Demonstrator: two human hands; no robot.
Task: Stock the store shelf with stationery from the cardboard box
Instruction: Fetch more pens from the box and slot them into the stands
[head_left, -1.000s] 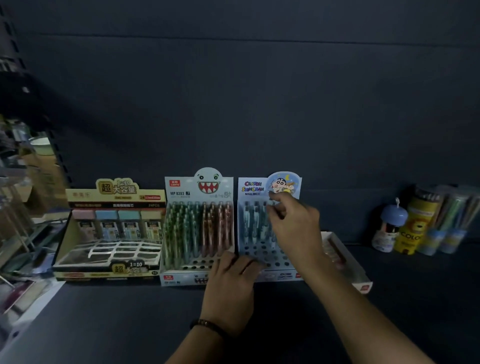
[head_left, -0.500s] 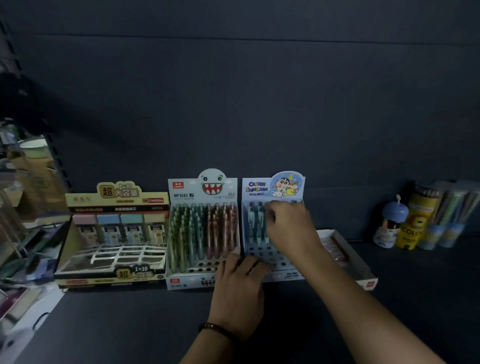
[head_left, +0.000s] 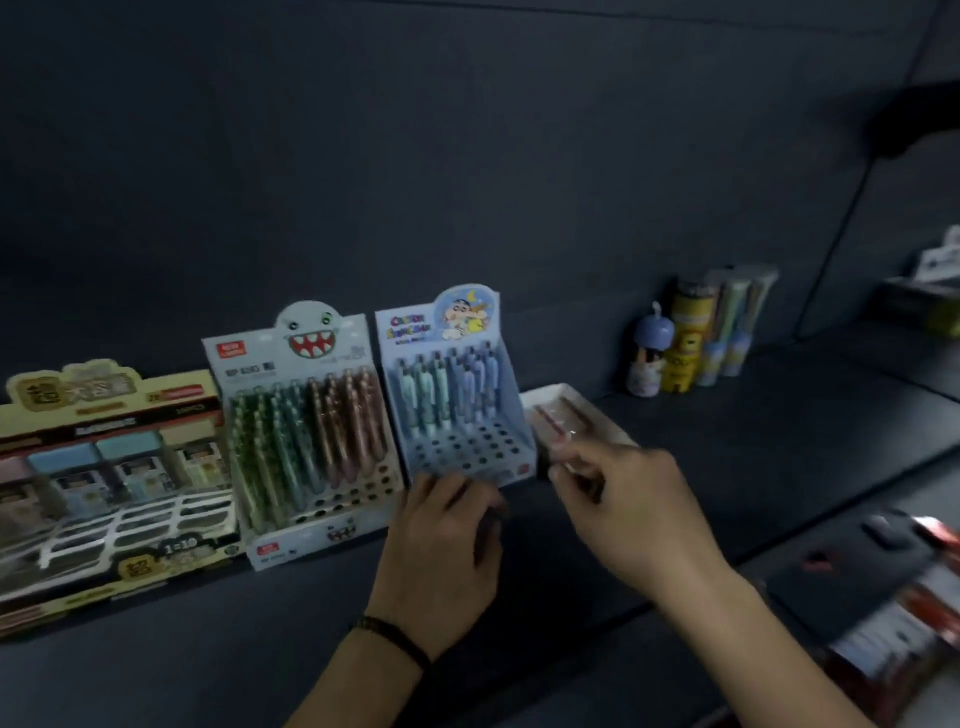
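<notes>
A blue cartoon pen display (head_left: 457, 410) stands on the dark shelf (head_left: 727, 441), its back rows filled with pens and its front holes empty. My left hand (head_left: 447, 545), with a dark bracelet at the wrist, rests with curled fingers on the display's front lip. To the display's right lies a white tray (head_left: 558, 402) holding loose pens. My right hand (head_left: 623, 499) hovers at the tray's near end with its fingertips pinched together. Blur hides whether a pen is between them. No cardboard box is in view.
Left of the blue display stand a monster-face pen display (head_left: 306, 415) and a yellow display box (head_left: 104, 467). Tubes and a small bottle (head_left: 691, 343) stand at the back right. Blurred packaged goods (head_left: 883, 613) lie on a lower shelf at the bottom right.
My right hand has moved from the pen rows of the blue display down and right to the white tray. My left hand stayed at the display's front. The view has swung right.
</notes>
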